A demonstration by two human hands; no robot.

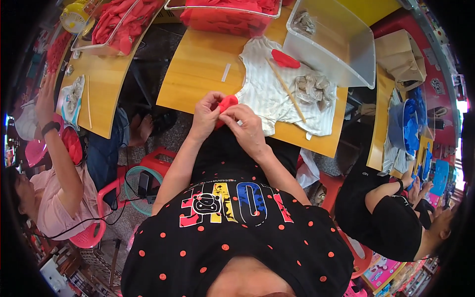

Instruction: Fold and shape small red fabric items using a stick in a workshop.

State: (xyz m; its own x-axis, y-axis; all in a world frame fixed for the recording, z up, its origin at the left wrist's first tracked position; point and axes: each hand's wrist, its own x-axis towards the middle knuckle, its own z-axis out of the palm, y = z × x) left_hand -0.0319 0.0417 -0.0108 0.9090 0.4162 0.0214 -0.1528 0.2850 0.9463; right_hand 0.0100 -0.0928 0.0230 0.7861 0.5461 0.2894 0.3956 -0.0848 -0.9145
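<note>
Both my hands meet at the near edge of the wooden table [195,74], pinching a small red fabric piece [228,102] between them. My left hand [205,115] grips its left side. Thumb and fingertips of my right hand [247,129] close on its right side. Just beyond lies a striped white cloth garment [257,74], spread flat. On it rest another red fabric piece [285,59], a thin wooden stick [287,91] and a crumpled clear plastic bag [314,89]. A short white strip [226,73] lies on the bare wood to the left.
A clear bin of red pieces [227,22] stands at the back; a tilted clear bin [341,42] stands at right. One person [64,183] sits at a table on the left, another [396,213] on the right near blue pieces [410,126]. A green basket [141,185] is on the floor.
</note>
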